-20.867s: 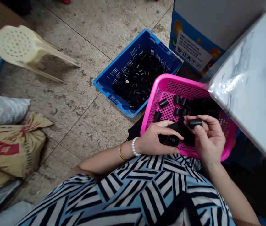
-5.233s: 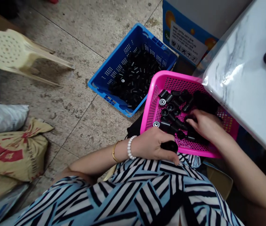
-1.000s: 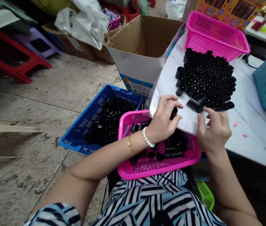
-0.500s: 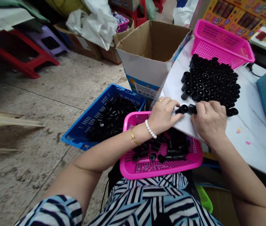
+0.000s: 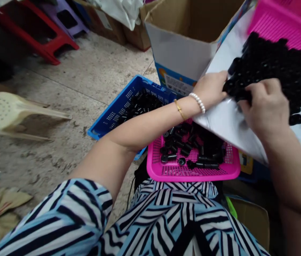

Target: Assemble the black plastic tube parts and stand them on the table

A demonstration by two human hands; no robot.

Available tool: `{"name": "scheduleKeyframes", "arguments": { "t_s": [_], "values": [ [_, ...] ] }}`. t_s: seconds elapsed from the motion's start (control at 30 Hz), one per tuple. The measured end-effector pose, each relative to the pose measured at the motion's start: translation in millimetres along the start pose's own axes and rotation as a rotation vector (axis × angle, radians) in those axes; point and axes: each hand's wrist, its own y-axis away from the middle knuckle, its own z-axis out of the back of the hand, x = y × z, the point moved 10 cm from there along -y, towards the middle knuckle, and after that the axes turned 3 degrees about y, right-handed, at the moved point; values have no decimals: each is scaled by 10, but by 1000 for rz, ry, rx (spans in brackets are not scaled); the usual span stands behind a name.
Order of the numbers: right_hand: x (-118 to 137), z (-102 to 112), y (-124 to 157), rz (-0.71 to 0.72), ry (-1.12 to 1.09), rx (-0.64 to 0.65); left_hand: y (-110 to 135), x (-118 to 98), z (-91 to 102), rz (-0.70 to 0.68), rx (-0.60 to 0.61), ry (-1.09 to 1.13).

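A packed cluster of upright black plastic cylinders (image 5: 278,60) stands on the white marbled table (image 5: 225,121). Both my hands reach to its near edge. My left hand (image 5: 211,89), with a pearl bracelet and a gold bangle at the wrist, pinches a black cylinder (image 5: 232,89) at the cluster's left side. My right hand (image 5: 266,103) is curled, knuckles up, over another black cylinder beside it. On my lap rests a pink mesh basket (image 5: 193,174) with several loose black cylinders lying in it.
A blue crate (image 5: 113,113) of black cylinders sits on the floor to the left. An open cardboard box (image 5: 182,46) stands behind it. A second pink basket (image 5: 286,28) is on the table behind the cluster. A cream stool (image 5: 11,113) lies tipped; a red stool (image 5: 38,39) stands farther back.
My view has dipped and moved closer. Both hands have pushed forward from the table's edge up to the near side of the cylinder cluster.
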Motion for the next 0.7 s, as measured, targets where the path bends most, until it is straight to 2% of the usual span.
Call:
{"name": "scheduleKeyframes", "arguments": {
  "t_s": [0.07,0.13,0.2,0.27,0.37,0.47,0.53,0.6,0.7],
  "values": [
    [30,126,102,-12,-7,-54,88,4,59,28,15,7],
    [136,339,345,36,-58,-156,348,37,191,44,-6,51],
    [297,511,705,106,-130,-248,765,114,378,53,-94,162],
    [535,452,1081,199,-231,-207,1275,244,440,77,-133,268],
    [1020,-97,1523,374,-449,101,2021,430,269,117,-85,325],
    [1346,-733,1653,382,-568,343,2573,562,73,189,-74,243],
    [1525,-1072,1626,394,-566,473,2785,561,24,198,-93,201],
    [1678,-1325,1620,431,-512,613,2887,510,26,174,-106,175],
    [1742,-1517,1666,450,-443,749,2916,447,-7,150,-42,108]
  ]
}}
